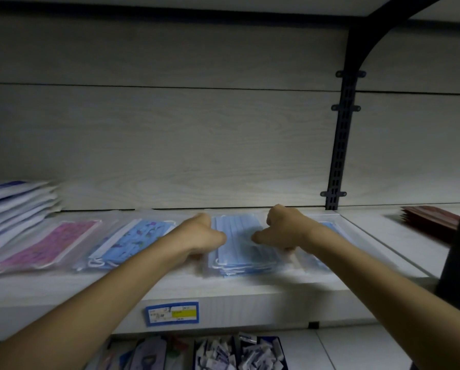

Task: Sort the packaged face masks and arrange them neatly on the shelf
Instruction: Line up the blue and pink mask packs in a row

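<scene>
While both hands, left (206,236) and right (279,231), clamp the plain blue bagged mask stack (239,244), its slippery clear bags could slide askew toward the shelf's (223,292) near edge.

1. A pale wood-grain back panel (170,145) rises behind the shelf board (250,295); the light is dim, darkest toward the corners.
2. Right of the panel stands a dark slotted upright (342,145); from its top a curved bracket (378,30) reaches the board above (276,4).
3. Below the panel, the shelf board's front edge carries a blue-bordered price label (172,313).
</scene>
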`<state>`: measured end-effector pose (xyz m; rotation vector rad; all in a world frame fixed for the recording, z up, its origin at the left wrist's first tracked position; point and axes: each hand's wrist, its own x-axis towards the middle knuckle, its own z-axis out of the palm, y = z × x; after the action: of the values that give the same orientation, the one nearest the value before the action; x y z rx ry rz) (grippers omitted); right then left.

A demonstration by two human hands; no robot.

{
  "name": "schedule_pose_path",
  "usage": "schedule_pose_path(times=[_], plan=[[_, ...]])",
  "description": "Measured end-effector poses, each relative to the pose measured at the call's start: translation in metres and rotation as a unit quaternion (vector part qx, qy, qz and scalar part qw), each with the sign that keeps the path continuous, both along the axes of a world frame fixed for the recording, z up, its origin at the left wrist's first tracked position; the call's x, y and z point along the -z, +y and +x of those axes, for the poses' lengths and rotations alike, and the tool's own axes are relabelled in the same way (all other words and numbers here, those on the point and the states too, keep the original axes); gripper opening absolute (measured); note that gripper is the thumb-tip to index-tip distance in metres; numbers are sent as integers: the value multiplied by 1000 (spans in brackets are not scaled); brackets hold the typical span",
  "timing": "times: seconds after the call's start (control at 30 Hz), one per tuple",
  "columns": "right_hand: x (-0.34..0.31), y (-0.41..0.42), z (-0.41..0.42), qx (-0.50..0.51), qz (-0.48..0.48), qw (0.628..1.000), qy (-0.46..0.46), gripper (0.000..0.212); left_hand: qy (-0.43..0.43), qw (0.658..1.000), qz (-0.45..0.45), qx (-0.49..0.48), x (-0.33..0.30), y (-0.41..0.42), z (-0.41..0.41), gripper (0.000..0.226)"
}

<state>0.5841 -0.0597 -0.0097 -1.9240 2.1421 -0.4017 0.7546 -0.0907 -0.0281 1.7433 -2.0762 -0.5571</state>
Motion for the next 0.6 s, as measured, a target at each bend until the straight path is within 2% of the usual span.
schedule_pose_path(times=[0.2, 0.37, 0.5, 0.6], plan=[[-1, 0, 1, -9, 4, 1000, -11, 30, -40, 999, -1, -1, -3, 5, -3, 23], [-1, 0, -2, -15, -26, 1000, 6, 23, -97, 995, -20, -7, -6, 5, -4, 44], [-5, -1, -2, -31, -90, 995, 32, 44, -110, 992, -57, -3, -10, 4, 0, 46], [-6, -4, -1, -53, -161, 984, 56, 40, -123, 986, -113, -4, -10, 5, 4, 41]])
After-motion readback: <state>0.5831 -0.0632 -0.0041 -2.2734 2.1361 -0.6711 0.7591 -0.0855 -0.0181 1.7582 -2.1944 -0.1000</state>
